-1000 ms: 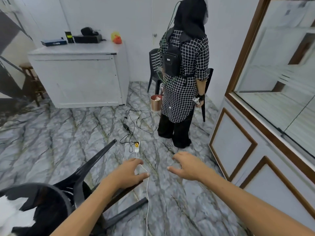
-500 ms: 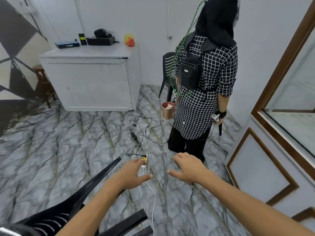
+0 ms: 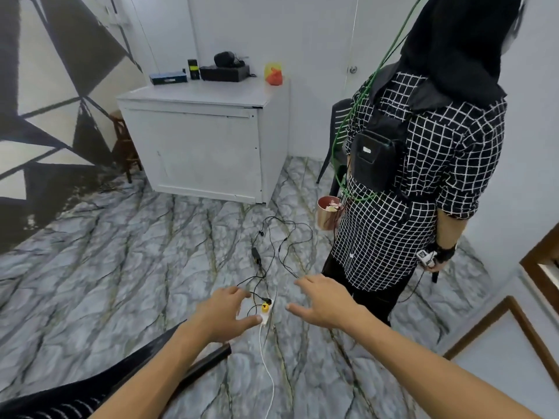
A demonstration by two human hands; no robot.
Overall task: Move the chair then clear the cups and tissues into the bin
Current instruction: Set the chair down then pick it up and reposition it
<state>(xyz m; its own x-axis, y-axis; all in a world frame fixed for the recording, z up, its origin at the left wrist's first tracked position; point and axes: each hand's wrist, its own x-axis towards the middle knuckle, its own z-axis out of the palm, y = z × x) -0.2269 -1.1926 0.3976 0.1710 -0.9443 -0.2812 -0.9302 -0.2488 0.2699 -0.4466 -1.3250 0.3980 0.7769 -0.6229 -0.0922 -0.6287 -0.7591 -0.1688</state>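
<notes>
**Desk:** Where are the wearer's hands?

**Photographer:** Both reach forward over the marble-patterned floor (image 3: 127, 267), palms down, fingers loose and spread, gripping nothing. The left hand (image 3: 225, 316) hangs above a white power strip (image 3: 266, 313) with a yellow plug; whether the thumb touches it cannot be told. The right hand (image 3: 325, 300) is just to its right, the two apart.

**Desk:** And the chair?

**Photographer:** A black plastic chair (image 3: 90, 385) fills the near left corner, under the left forearm, one dark bar jutting toward centre. Neither hand is on it.

**Desk:** The bin?

**Photographer:** A copper-coloured bin (image 3: 325, 213) stands on the floor farther off, right of centre, pale scraps showing inside. It is partly hidden behind a second person (image 3: 423, 176) in a black-and-white checked shirt, who stands at right facing away, a small black bag on the back.

**Desk:** Anything else?

**Photographer:** Black cables (image 3: 281, 240) loop across the floor between the strip and the bin. A white worktop (image 3: 211, 95) at far centre carries dark boxes and an orange-and-yellow object. Another dark chair (image 3: 340, 116) stands behind the second person.
</notes>
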